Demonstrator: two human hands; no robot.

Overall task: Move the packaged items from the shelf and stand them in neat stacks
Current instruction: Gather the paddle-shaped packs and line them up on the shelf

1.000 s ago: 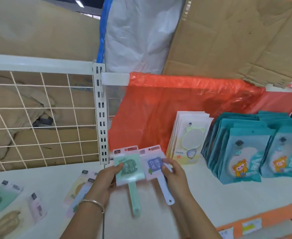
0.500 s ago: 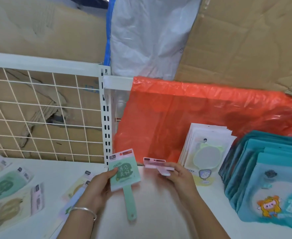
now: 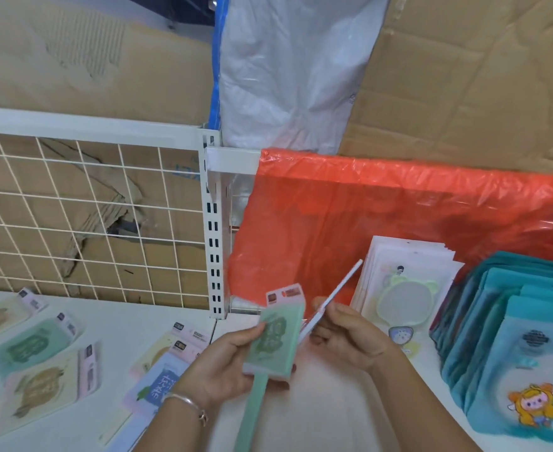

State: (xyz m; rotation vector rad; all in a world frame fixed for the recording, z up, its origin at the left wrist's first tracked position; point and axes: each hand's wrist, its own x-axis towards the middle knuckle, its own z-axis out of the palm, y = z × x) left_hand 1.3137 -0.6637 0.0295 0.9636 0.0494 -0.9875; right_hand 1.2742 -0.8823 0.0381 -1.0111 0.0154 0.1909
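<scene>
While the left hand grips the green pack handle-down, the right hand pinches a white pack edge-on, slanting up-right.

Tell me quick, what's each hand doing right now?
Left hand: holding the green packaged item.
Right hand: holding the second packaged item, seen edge-on.

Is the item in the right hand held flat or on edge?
On edge: the item in the right hand shows only its thin side, slanting upward.
</scene>
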